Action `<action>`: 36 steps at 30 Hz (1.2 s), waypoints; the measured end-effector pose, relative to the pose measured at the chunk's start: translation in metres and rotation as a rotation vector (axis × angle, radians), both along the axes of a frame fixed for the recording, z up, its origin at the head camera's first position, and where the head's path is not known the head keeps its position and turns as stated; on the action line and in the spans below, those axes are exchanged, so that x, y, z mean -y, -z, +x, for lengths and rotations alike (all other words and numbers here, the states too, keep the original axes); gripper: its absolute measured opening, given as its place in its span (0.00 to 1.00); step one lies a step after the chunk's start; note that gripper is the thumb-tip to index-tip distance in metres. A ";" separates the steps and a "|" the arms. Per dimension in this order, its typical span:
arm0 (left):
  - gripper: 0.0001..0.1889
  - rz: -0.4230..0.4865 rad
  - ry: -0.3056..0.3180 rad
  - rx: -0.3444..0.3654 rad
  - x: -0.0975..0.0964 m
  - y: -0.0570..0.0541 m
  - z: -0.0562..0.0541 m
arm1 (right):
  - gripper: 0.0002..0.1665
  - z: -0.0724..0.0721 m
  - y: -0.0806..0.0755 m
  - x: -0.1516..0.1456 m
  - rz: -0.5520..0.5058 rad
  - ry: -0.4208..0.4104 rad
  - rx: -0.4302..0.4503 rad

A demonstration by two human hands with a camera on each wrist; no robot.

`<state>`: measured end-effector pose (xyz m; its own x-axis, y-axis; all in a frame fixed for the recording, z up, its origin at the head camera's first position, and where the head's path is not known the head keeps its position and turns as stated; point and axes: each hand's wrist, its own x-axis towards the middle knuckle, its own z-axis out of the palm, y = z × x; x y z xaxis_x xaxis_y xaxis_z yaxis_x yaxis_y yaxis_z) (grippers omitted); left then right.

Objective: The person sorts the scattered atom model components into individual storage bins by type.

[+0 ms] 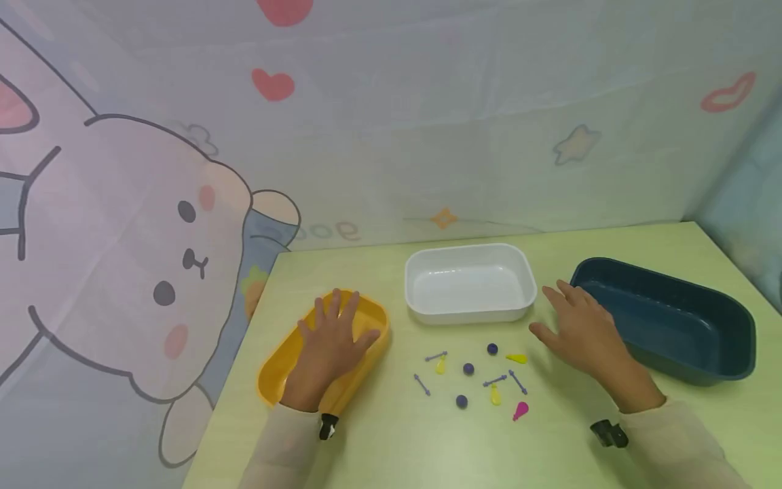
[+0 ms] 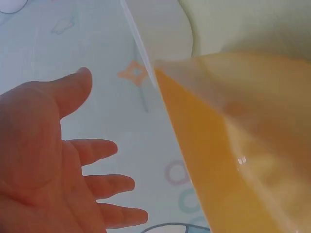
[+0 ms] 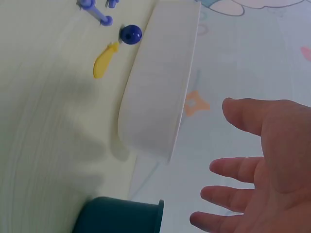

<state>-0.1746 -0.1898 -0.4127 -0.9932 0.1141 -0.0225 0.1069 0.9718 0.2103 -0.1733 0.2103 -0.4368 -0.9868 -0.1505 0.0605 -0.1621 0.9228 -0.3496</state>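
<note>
My left hand [image 1: 330,346] is spread over the yellow tray [image 1: 374,309], fingers straight and nothing in them. In the left wrist view its palm faces the tray's side. My right hand [image 1: 580,329] hovers by the near-left side of the dark teal tray [image 1: 690,367], its fingers extended and holding nothing. Between the hands lie small loose pieces: dark blue balls [image 1: 468,369], purple rods with knobbed ends [image 1: 518,382], yellow drop-shaped pieces [image 1: 495,395] and one pink drop-shaped piece [image 1: 520,411]. A white tray [image 1: 470,316] stands behind them.
All three trays stand on a light green-yellow table [image 1: 415,455]. Its back edge meets a hanging cloth [image 1: 391,156] printed with hearts, stars and a bear-like figure. More cloth hangs along the left and right sides.
</note>
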 end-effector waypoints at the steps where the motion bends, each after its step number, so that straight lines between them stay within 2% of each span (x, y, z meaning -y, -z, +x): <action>1: 0.42 0.009 -0.011 0.003 0.002 -0.001 0.001 | 0.45 0.000 0.000 0.002 -0.003 -0.003 -0.008; 9: 0.36 0.061 -0.148 0.004 0.026 -0.010 0.011 | 0.38 0.002 0.003 0.018 -0.023 -0.030 -0.076; 20: 0.30 0.045 -0.279 0.023 0.079 -0.010 0.024 | 0.28 0.006 0.011 0.044 0.000 -0.071 -0.107; 27: 0.25 0.067 -0.303 0.018 0.104 -0.002 0.026 | 0.22 0.009 0.016 0.060 -0.013 -0.107 -0.122; 36: 0.18 0.043 -0.249 -0.023 0.123 0.010 0.025 | 0.17 0.007 0.025 0.076 -0.004 -0.142 -0.049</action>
<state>-0.1494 -0.3128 -0.4231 -0.9910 -0.1336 0.0002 -0.1293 0.9591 0.2518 -0.1659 0.1343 -0.4616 -0.9513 -0.2883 0.1093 -0.3083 0.8878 -0.3416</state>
